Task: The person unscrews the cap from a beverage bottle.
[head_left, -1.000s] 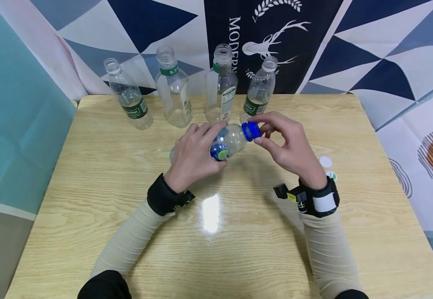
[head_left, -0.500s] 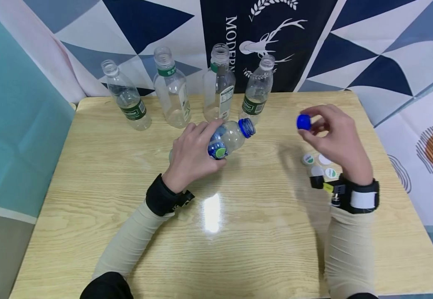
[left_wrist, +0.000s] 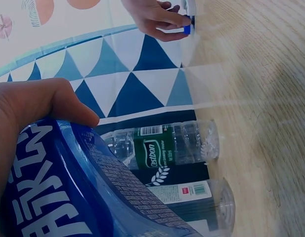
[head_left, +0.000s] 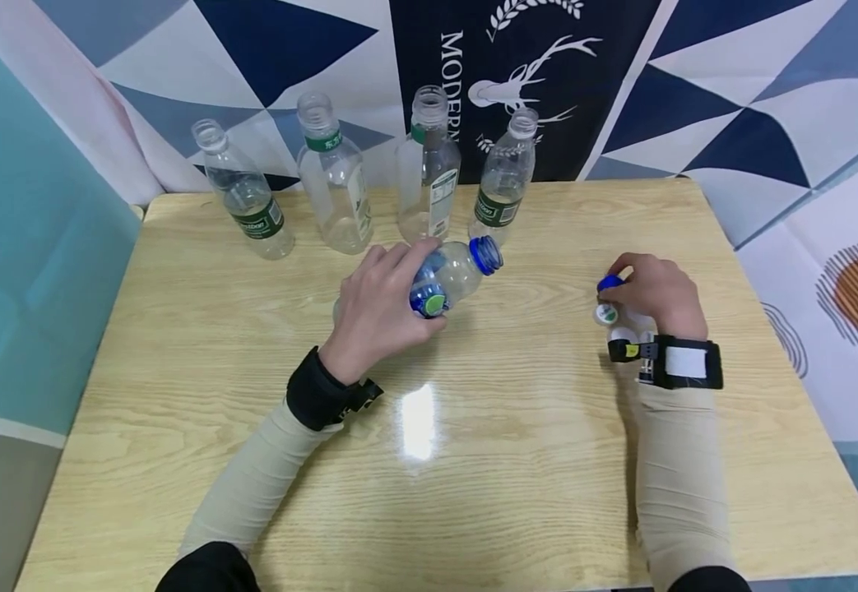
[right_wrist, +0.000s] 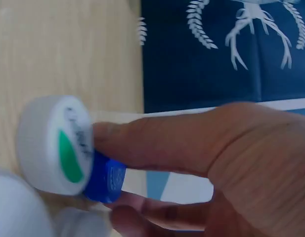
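Observation:
My left hand (head_left: 384, 308) grips a clear plastic bottle (head_left: 461, 270) with a blue label, tilted with its uncapped, blue-ringed neck toward the right. In the left wrist view the bottle's blue label (left_wrist: 53, 182) fills the lower left. At the right of the table, my right hand (head_left: 658, 292) pinches a blue bottle cap (head_left: 609, 283) between thumb and fingers, low by the tabletop. Close beside it is a white cap (head_left: 605, 314) with a green mark. The right wrist view shows the blue cap (right_wrist: 107, 178) partly behind that white cap (right_wrist: 56, 145).
Uncapped clear bottles stand along the back edge: a green-labelled one (head_left: 251, 201) at far left, two taller ones (head_left: 336, 189) in the middle, another green-labelled one (head_left: 503, 185) at right. Another white cap (head_left: 623, 335) lies by the right wrist. Patterned cloth (head_left: 310, 49) hangs behind the table (head_left: 503, 460).
The blue cap has come off the bottle. My right hand has carried it right, then down toward the white caps. My left hand still holds the bottle in nearly the same place.

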Available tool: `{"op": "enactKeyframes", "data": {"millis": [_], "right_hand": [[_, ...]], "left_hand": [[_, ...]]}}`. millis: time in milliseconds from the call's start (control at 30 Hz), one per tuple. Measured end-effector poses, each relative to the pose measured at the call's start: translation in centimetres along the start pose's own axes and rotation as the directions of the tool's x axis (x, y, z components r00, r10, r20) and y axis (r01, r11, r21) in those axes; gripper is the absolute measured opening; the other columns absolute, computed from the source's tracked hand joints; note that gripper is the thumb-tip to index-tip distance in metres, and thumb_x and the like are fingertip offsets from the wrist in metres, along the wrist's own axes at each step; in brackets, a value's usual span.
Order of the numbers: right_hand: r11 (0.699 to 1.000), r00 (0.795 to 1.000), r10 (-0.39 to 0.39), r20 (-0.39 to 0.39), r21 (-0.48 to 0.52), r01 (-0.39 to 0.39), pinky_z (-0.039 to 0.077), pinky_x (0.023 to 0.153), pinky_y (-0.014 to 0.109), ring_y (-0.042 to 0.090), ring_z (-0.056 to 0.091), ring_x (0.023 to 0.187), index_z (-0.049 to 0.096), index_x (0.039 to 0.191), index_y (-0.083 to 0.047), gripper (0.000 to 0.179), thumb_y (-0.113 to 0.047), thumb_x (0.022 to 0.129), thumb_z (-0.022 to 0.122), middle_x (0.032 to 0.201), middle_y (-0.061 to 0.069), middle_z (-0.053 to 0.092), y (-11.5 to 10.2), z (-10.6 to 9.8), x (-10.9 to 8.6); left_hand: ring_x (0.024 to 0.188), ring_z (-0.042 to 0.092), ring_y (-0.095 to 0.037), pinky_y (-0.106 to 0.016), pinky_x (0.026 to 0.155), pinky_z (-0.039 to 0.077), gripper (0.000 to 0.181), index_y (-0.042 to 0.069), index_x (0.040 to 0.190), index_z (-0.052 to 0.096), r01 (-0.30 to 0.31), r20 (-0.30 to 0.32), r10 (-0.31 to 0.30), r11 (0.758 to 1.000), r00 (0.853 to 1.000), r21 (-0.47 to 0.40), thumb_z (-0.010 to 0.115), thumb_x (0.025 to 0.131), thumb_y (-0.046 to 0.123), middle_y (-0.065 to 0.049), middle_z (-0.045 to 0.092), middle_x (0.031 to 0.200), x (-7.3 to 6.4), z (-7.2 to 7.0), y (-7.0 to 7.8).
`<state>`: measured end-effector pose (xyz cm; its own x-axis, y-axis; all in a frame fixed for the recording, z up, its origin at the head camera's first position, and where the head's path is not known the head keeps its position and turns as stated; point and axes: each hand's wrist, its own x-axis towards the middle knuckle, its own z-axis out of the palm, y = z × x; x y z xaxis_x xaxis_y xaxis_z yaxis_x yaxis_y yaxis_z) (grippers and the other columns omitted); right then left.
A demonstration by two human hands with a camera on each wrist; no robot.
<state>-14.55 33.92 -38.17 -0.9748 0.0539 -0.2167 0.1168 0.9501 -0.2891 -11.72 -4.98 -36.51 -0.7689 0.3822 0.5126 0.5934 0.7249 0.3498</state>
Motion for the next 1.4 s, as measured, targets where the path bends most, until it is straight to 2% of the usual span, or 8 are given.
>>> {"op": "enactKeyframes", "data": {"millis": [367,500,667,800,933,1133,1233,1400], "right_hand": [[0.999,0.999,0.007,-0.046,-0.048,-0.009,0.042,0.06,0.045,0.036,0.053,0.086,0.057,0.119,0.0,0.057,-0.039,0.079,0.071,0.102,0.024,0.06,-1.1,-0.6,-0.2],[0.998,0.99,-0.002,-0.142,-0.058,-0.006,0.042,0.061,0.048,0.038,0.051,0.09,0.054,0.124,0.0,0.058,-0.042,0.085,0.064,0.105,0.025,0.057,-2.5,-2.3,-1.4],[0.99,0.955,-0.142,-0.261,-0.034,0.138,0.041,0.057,0.046,0.034,0.056,0.083,0.063,0.114,-0.002,0.041,-0.035,0.089,0.06,0.104,0.021,0.062,-5.8,-3.2,-3.1],[0.955,0.911,-0.293,-0.292,-0.041,0.294,0.042,0.057,0.042,0.026,0.059,0.071,0.066,0.105,-0.006,0.03,-0.03,0.089,0.061,0.092,0.012,0.066,-8.8,-2.8,-3.9],[0.909,0.866,-0.411,-0.286,-0.058,0.412,0.041,0.054,0.036,0.019,0.055,0.06,0.067,0.092,-0.01,0.013,-0.022,0.087,0.063,0.08,0.003,0.064,-11.3,-2.0,-4.4],[0.856,0.815,-0.512,-0.273,-0.081,0.511,0.036,0.048,0.031,0.013,0.045,0.051,0.065,0.082,-0.018,0.004,-0.02,0.085,0.063,0.071,-0.006,0.059,-13.3,-1.0,-4.8],[0.841,0.803,-0.535,-0.263,-0.078,0.535,0.035,0.048,0.031,0.011,0.044,0.049,0.065,0.082,-0.019,0.004,-0.02,0.085,0.063,0.069,-0.008,0.058,-13.6,-0.7,-4.9],[0.829,0.796,-0.552,-0.249,-0.057,0.557,0.036,0.048,0.031,0.011,0.045,0.049,0.066,0.082,-0.018,0.004,-0.019,0.085,0.063,0.069,-0.008,0.059,-13.9,-0.3,-4.9]], "left_hand": [[0.08,0.046,-0.019,-0.033,0.052,0.044,0.088,0.019,0.132,0.053,0.01,-0.026,-0.01,1.0,1.0,0.019,0.078,0.053,0.048,-0.004,0.061,0.104,0.1,-0.5,-0.1],[0.081,0.048,-0.019,-0.032,0.055,0.044,0.088,0.018,0.134,0.052,0.037,-0.012,-0.038,0.999,0.999,-0.007,0.076,0.055,0.048,-0.004,0.061,0.106,0.2,-0.5,-0.3],[0.094,0.051,-0.016,-0.034,0.069,0.044,0.089,0.02,0.137,0.048,0.152,0.029,-0.149,0.981,0.988,-0.12,0.077,0.058,0.048,-0.001,0.059,0.115,0.1,-0.5,-1.3],[0.097,0.054,-0.015,-0.034,0.078,0.043,0.086,0.018,0.137,0.046,0.218,-0.061,-0.247,0.928,0.967,-0.302,0.08,0.06,0.037,0.0,0.059,0.114,-0.7,-0.7,-3.3],[0.095,0.058,-0.015,-0.034,0.078,0.047,0.083,0.016,0.137,0.046,0.228,-0.186,-0.352,0.848,0.917,-0.478,0.082,0.063,0.026,-0.001,0.06,0.114,-1.6,-1.1,-5.8],[0.106,0.053,-0.01,-0.031,0.086,0.043,0.079,0.013,0.136,0.042,0.268,-0.349,-0.5,0.8,0.792,-0.537,0.081,0.068,0.024,0.002,0.055,0.123,-2.1,-2.0,-8.7],[0.111,0.049,-0.011,-0.031,0.09,0.039,0.08,0.01,0.136,0.04,0.308,-0.366,-0.561,0.771,0.742,-0.557,0.082,0.068,0.019,-0.001,0.052,0.127,-2.0,-3.1,-8.7],[0.112,0.049,-0.013,-0.03,0.091,0.038,0.08,0.008,0.135,0.036,0.382,-0.335,-0.651,0.706,0.681,-0.597,0.081,0.069,0.013,-0.004,0.051,0.128,-2.1,-3.9,-8.6]]}}
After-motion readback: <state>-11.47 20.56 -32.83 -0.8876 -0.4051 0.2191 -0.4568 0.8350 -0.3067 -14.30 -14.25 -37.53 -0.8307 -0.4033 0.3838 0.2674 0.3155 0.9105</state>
